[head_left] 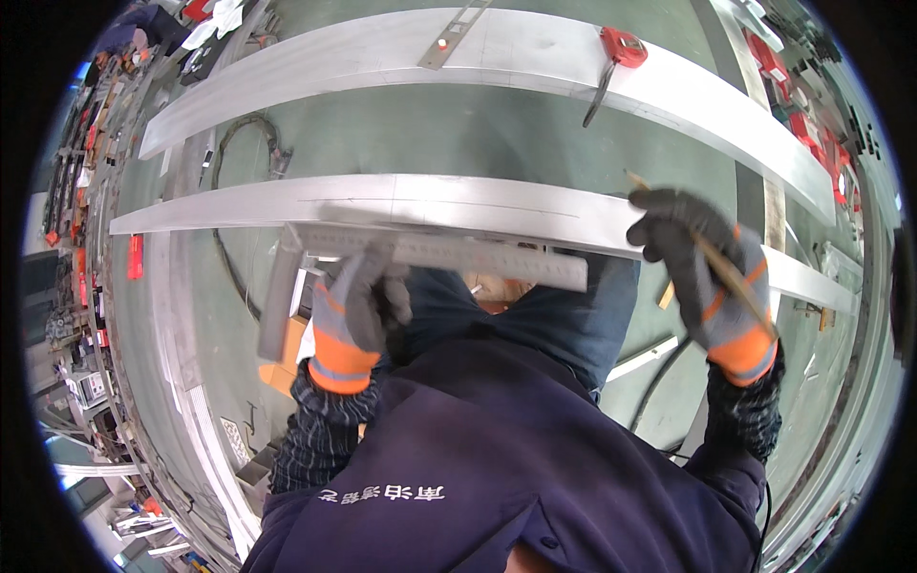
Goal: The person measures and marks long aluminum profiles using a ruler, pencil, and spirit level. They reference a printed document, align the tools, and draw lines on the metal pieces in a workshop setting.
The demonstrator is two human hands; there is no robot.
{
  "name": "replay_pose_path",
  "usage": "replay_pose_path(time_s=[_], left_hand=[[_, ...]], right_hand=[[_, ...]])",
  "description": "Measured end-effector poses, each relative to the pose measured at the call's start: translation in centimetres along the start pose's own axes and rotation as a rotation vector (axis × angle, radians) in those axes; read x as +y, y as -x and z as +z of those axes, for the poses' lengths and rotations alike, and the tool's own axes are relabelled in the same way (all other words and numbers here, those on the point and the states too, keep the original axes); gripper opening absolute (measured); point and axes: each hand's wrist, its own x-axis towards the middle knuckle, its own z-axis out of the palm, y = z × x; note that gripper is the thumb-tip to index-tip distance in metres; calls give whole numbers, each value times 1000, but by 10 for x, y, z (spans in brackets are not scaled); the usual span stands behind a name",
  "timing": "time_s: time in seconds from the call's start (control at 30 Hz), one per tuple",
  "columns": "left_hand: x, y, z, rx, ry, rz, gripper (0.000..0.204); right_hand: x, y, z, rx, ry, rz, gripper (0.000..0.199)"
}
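My left hand (358, 301), in a grey glove with an orange cuff, is closed on a steel try square (506, 260), slightly blurred. The square's graduated blade reaches right along the near edge of a long silvery metal bar (458, 198); whether it touches the bar I cannot tell. Its thick arm hangs toward me at the left. Over the bar's right part, my gloved right hand (683, 244) is closed round a thin tan pencil (731, 272). One pencil end points up and left past the fingers. Faint lines mark the bar's face.
A second metal bar (315, 62) lies farther off, carrying a flat metal rule (449, 43) and a red tape measure (624, 48) with a dark strap. A black cable (222, 172) curls on the left. Red boxes (764, 57) stand at far right; another person (143, 29) is at far left.
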Motion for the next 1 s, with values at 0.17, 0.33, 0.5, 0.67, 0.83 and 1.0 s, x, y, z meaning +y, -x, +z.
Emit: replay_pose_path(time_s=[0.17,0.33,0.5,0.67,0.83,1.0], left_hand=[[-3,38,14,-122,-7,11,40],[4,36,27,-208,60,126,38],[19,39,37,-401,17,205,44],[3,35,10,-291,-21,341,44],[10,27,-25,29,-15,390,42],[13,26,-36,75,32,376,39]], right_hand=[[-6,11,33,-195,271,-378,43],[8,22,49,-226,421,-415,49],[49,-12,21,183,336,-360,40],[145,-93,-78,527,395,-209,31],[262,-99,-156,570,777,27,28],[299,-114,-169,423,746,239,30]])
